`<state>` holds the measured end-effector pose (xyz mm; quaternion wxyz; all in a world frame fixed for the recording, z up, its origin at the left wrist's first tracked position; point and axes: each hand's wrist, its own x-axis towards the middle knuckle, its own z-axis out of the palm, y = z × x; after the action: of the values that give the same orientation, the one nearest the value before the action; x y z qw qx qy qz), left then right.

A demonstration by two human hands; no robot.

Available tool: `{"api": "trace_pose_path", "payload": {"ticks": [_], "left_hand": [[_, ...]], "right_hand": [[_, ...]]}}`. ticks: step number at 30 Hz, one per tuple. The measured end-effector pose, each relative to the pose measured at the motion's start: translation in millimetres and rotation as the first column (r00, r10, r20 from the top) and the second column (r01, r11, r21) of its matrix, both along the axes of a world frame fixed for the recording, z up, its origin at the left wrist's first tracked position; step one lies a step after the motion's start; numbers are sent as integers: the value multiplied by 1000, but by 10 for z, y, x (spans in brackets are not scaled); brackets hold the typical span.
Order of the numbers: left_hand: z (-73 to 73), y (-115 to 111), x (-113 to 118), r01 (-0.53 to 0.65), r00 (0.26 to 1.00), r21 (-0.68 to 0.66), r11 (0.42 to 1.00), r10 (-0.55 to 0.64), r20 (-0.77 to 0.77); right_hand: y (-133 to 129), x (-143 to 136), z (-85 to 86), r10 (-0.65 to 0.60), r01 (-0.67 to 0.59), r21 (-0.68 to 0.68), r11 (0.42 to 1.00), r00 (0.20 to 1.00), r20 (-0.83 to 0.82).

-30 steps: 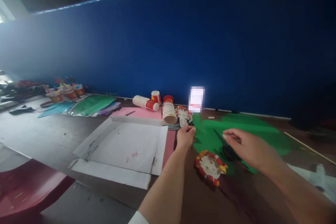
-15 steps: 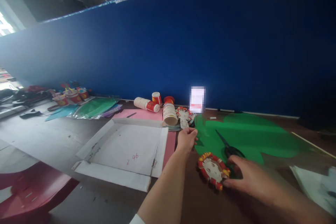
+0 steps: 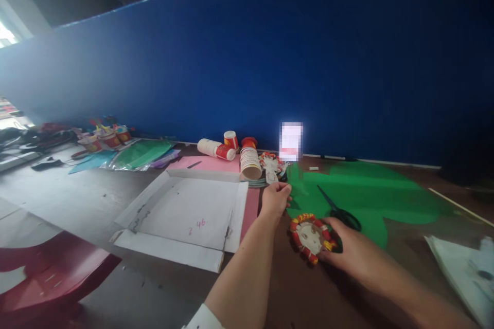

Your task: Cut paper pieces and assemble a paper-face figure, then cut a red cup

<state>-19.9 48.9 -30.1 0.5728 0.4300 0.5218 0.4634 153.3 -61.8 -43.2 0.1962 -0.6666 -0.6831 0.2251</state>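
My right hand [image 3: 337,247] is closed on the right edge of a round paper-cup craft [image 3: 307,236]. The craft has a pale middle with a drawn face and a curled red and yellow rim. My left hand [image 3: 277,200] is closed with thumb and fingers together, by the left edge of a green paper sheet [image 3: 355,180]; what it pinches, if anything, is hidden. Black-handled scissors [image 3: 341,216] lie on the green sheet, just beyond my right hand. A second craft with a red fringe [image 3: 270,164] rests past my left hand.
A shallow white box lid [image 3: 185,211] lies left of my arm. Behind it are stacked paper cups [image 3: 250,162] and pink paper [image 3: 181,164]. A lit phone screen [image 3: 291,141] stands near the blue partition [image 3: 347,61]. White paper [image 3: 455,272] is at right, a red chair [image 3: 54,272] at lower left.
My right hand has closed further round the craft's edge, and the craft has shifted slightly up and left. My left hand stays nearly in place.
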Motion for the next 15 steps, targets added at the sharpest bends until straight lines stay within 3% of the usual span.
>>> {"api": "trace_pose_path", "payload": {"ticks": [3, 8, 15], "left_hand": [[7, 5, 2, 5, 1000, 1, 1000, -5, 1], [-7, 5, 0, 1, 1000, 0, 1000, -1, 7], [-25, 0, -9, -1, 1000, 12, 1000, 1, -13]], "right_hand": [[14, -16, 49, 40, -51, -74, 996, 989, -139], [79, 12, 136, 33, -106, -150, 983, 905, -423], [94, 35, 157, -120, -27, -318, 948, 893, -433]]}}
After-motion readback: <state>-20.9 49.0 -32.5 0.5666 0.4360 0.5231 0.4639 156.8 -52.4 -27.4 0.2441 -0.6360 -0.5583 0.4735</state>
